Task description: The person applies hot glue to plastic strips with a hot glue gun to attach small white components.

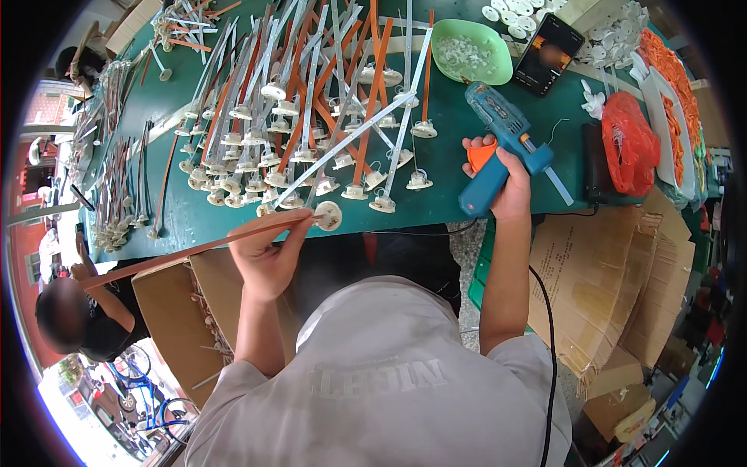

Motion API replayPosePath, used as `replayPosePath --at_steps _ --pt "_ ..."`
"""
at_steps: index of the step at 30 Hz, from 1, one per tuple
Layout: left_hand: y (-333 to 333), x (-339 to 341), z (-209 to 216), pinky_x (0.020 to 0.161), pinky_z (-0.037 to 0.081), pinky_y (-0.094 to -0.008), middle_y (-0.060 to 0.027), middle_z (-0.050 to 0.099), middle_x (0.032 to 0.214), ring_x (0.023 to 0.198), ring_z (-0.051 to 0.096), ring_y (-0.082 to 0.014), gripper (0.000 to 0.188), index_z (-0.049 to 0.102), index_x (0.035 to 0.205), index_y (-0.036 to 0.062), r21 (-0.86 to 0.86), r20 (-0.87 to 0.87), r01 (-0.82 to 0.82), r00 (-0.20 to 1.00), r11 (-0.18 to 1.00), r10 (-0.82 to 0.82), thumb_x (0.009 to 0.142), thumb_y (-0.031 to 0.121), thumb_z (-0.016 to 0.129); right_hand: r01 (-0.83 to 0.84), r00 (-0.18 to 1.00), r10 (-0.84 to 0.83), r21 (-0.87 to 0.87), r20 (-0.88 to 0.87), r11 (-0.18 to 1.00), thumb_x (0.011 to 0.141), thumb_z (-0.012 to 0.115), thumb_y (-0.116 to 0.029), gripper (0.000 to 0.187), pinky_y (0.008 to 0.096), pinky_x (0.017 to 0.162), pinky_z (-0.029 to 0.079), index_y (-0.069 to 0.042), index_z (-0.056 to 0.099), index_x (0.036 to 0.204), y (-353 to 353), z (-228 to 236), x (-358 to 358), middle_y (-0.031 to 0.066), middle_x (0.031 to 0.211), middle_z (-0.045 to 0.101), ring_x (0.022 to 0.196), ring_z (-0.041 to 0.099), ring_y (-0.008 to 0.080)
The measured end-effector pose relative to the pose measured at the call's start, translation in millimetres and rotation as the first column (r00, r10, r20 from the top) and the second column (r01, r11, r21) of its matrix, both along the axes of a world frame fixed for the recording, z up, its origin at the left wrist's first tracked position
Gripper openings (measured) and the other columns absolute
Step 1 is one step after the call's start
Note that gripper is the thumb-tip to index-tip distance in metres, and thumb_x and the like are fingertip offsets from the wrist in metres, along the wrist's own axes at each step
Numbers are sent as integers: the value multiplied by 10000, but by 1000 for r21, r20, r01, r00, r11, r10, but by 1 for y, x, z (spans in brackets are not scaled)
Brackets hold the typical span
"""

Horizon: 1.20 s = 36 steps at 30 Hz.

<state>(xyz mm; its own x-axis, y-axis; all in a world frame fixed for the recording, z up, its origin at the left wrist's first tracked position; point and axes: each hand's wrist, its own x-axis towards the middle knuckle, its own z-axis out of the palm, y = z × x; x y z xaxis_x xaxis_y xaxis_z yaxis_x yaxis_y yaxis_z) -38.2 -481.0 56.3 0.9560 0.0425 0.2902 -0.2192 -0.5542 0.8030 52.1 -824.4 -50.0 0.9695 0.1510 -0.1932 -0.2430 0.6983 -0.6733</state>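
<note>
Between the fingertips of my left hand [267, 255] is a long reddish-brown strip [175, 249], its far end reaching out to the left. At its right end sits a round white disc [328, 217], just past my fingers. My right hand [512, 187] is wrapped round the handle of a teal glue gun [498, 117], fingers by its orange trigger [480, 156]. A clear glue stick [559, 187] pokes out of its back. The nozzle points away from me, beside a light green bowl [471, 50] holding small whitish pieces. Gun and disc are well apart.
Many strips with white disc bases [257, 148] lie across the green table [436, 210]. A phone [549, 54], a red plastic bag [629, 144] and a tray of orange pieces [671, 132] are at right. Cardboard [591, 272] stands below; another person [109, 311] is at left.
</note>
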Motion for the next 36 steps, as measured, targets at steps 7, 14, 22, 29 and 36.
replayPosePath --at_steps 7,14,22,29,36 --pt "-10 8 -8 753 547 -267 -129 750 870 796 709 -163 65 727 859 -80 -30 -62 73 995 997 -75 805 -109 710 28 1000 -28 -16 -7 999 900 635 -215 239 430 902 498 -72 600 1089 0 0 -2 104 1127 633 1240 549 296" --pt "-22 11 -8 695 546 -267 -113 750 826 739 707 -152 51 726 844 -66 36 -68 130 990 991 -127 802 -92 718 99 995 -99 8 2 995 877 626 -221 260 422 879 496 -58 586 1075 7 8 -12 116 1095 621 1219 540 300" --pt "-21 10 -10 663 538 -254 -108 753 819 711 705 -143 52 733 837 -50 41 -38 77 996 996 -76 796 -80 727 52 996 -71 279 56 959 774 668 -218 395 430 811 519 -19 546 1093 29 39 -101 141 1011 570 1156 549 309" --pt "-23 10 -25 624 531 -247 -101 744 771 662 709 -145 73 743 857 -31 103 -18 68 998 992 -66 792 -64 744 -102 977 168 -400 132 911 806 666 45 456 400 834 568 -3 592 1253 49 39 -157 213 1207 653 1149 625 296" --pt "-22 2 -38 624 547 -252 -107 740 757 686 728 -158 82 749 875 -25 107 -17 -5 1000 994 6 797 -52 751 -89 937 282 -640 206 763 789 758 -60 320 267 750 541 -34 696 1102 64 37 -170 102 919 726 828 696 174"
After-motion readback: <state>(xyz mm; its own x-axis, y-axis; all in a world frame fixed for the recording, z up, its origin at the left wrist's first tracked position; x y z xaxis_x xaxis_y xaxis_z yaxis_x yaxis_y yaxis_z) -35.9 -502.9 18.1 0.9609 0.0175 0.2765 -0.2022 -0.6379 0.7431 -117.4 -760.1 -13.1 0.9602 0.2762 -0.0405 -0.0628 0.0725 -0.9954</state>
